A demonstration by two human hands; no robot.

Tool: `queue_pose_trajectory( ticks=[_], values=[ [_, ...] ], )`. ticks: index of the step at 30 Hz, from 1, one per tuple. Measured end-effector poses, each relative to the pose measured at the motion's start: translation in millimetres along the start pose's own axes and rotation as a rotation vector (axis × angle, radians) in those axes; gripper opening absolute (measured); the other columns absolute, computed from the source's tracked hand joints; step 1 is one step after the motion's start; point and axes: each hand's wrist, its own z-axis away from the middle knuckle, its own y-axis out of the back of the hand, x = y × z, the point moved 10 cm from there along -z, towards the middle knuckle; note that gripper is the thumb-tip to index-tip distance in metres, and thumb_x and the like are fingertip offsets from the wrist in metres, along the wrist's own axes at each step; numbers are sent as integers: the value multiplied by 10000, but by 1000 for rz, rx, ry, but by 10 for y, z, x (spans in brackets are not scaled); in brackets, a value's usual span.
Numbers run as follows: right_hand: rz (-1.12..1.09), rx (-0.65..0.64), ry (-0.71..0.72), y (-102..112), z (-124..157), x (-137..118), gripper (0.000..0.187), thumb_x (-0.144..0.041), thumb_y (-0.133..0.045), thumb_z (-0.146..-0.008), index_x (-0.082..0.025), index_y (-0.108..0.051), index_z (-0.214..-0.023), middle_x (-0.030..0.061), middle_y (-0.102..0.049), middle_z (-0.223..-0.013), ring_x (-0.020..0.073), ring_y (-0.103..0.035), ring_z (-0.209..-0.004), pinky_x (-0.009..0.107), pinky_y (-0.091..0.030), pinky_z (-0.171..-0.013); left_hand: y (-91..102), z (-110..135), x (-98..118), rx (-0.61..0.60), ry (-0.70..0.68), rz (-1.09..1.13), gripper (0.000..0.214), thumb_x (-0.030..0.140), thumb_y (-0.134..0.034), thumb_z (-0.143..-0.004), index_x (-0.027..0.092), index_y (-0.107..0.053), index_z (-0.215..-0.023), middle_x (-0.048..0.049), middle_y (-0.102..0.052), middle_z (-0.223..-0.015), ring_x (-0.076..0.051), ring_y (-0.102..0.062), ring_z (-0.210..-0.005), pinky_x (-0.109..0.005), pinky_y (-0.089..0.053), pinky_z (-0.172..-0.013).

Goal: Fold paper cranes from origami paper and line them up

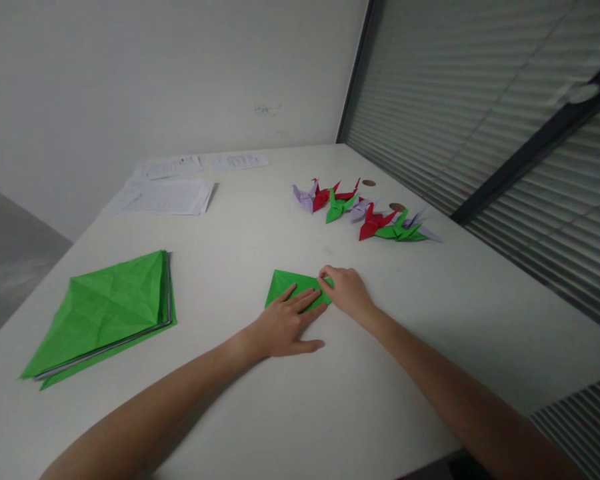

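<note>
A small folded green paper [286, 283] lies flat on the white table [330, 400]. My left hand [286, 324] rests on its near part with fingers stretched out flat, pressing it down. My right hand [347, 291] is at the paper's right corner, fingers curled and pinched on the edge of the fold.
A stack of green sheets [107, 310] lies at the left. Several folded paper cranes [363, 210] in red, green and lilac sit at the back right, with two brown discs [396, 207] beside them. Printed papers [167, 195] lie at the far edge. Window blinds [505, 120] run along the right.
</note>
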Motion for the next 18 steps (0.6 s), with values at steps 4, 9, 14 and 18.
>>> queue_pose_trajectory(
  ticks=[4, 9, 14, 18],
  values=[
    [170, 25, 65, 47, 36, -114, 131, -276, -501, -929, -202, -609, -942, 56, -717, -812, 224, -631, -805, 336, -284, -744, 17, -7, 9, -4, 3, 2, 723, 620, -441, -890, 161, -379, -1444, -168, -334, -1526, -305, -302, -1422, -545, -188, -1169],
    [180, 2, 67, 29, 44, -91, 149, -292, -473, -952, -207, -590, -989, 72, -730, -870, 230, -629, -821, 347, -262, -747, 25, -7, 8, 0, 6, 9, 723, 618, -454, -884, 159, -389, -1438, -168, -351, -1518, -303, -309, -1419, -539, -185, -1170],
    [174, 3, 41, 31, 31, -9, 180, -367, -486, -958, -224, -588, -999, 73, -738, -882, 237, -638, -838, 350, -268, -755, 26, -1, 2, 23, -2, 21, 709, 617, -459, -883, 177, -394, -1435, -159, -360, -1515, -296, -319, -1416, -537, -182, -1171],
    [204, 24, 28, 49, 26, 57, 247, -433, -492, -951, -216, -591, -1014, 87, -733, -848, 243, -641, -821, 351, -263, -762, 4, -2, -7, 7, 5, 9, 719, 611, -477, -875, 168, -393, -1436, -167, -352, -1517, -290, -317, -1418, -526, -190, -1171]
  ],
)
